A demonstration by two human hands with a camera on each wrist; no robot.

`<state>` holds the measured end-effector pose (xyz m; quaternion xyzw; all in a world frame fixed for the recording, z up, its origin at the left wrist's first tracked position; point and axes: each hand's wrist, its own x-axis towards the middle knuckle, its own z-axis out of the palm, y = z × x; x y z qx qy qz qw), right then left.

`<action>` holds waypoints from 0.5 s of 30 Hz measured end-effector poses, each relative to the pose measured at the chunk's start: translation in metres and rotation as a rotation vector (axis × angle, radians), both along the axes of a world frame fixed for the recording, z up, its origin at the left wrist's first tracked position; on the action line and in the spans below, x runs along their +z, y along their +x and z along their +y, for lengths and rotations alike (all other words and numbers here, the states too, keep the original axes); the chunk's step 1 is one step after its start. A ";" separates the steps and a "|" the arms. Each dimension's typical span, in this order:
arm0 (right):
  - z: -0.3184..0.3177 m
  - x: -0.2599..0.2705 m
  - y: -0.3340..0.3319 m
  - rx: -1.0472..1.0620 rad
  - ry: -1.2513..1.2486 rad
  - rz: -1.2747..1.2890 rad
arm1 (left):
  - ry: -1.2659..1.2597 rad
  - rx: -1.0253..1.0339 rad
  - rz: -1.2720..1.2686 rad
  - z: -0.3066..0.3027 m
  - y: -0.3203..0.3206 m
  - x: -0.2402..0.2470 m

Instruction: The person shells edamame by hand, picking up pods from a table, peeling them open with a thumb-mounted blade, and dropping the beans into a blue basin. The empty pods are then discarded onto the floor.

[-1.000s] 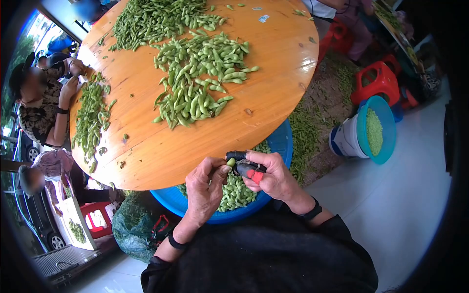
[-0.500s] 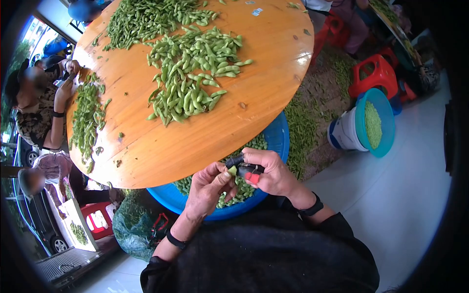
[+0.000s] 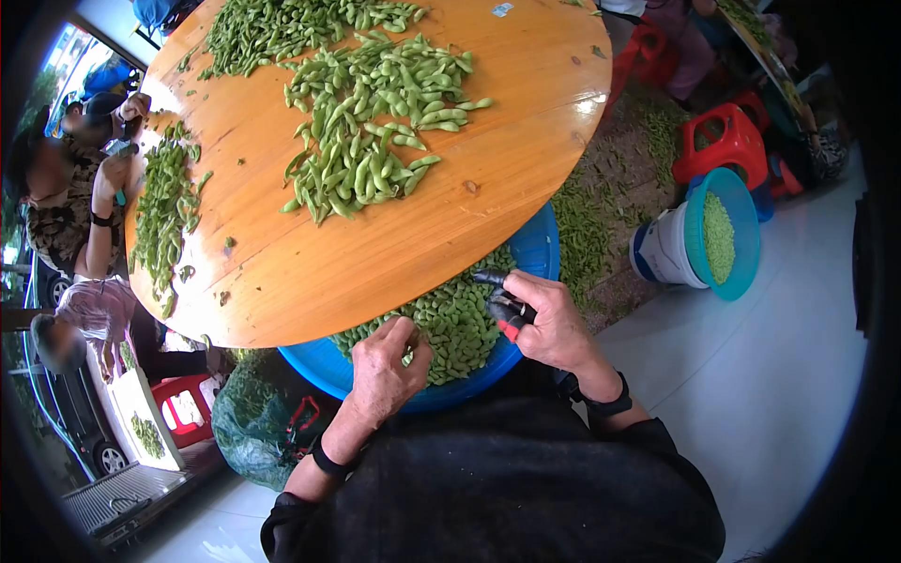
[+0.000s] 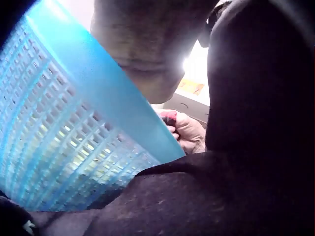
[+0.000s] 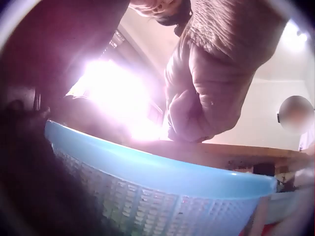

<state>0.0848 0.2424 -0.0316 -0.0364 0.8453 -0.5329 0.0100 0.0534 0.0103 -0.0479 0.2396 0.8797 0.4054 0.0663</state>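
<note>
My left hand [image 3: 387, 368] hovers over the near left side of a blue plastic basin [image 3: 552, 246], fingers curled, with a bit of green edamame pod [image 3: 407, 357] showing between them. Black covers wrap some fingers of my right hand [image 3: 554, 328], one with a red band. Its index finger points out over the basin's right side, apart from the thumb, and nothing shows between them. Small green pieces [image 3: 460, 324] fill the basin under both hands. In the left wrist view the basin's slotted wall [image 4: 93, 93] stands beside my left hand [image 4: 147, 49]; my right hand [image 5: 211, 78] is above the rim in the right wrist view.
A round wooden table [image 3: 310, 272] overhangs the basin, bearing heaps of edamame pods [image 3: 375, 122]. At right, a teal colander of shelled beans [image 3: 719, 239] sits on a white bucket [image 3: 668, 251] near a red stool [image 3: 721, 145]. A green net sack [image 3: 253, 427] lies left; people sit beyond.
My hands, earlier together around a green pod, have moved apart: the left down and to the left, the right slightly right. The right index finger and thumb have spread.
</note>
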 end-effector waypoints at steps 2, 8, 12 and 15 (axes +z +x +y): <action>-0.001 -0.003 0.001 0.003 0.028 -0.008 | -0.016 0.039 -0.087 -0.002 0.000 0.002; -0.026 -0.007 -0.005 0.056 -0.113 0.109 | 0.273 0.003 -0.567 0.018 -0.002 0.022; -0.016 0.005 -0.011 -0.204 -0.270 0.069 | 0.254 -0.223 -0.390 0.024 -0.029 0.046; 0.031 -0.005 -0.013 -0.579 -0.075 0.142 | 0.010 -0.139 0.088 0.022 -0.059 0.051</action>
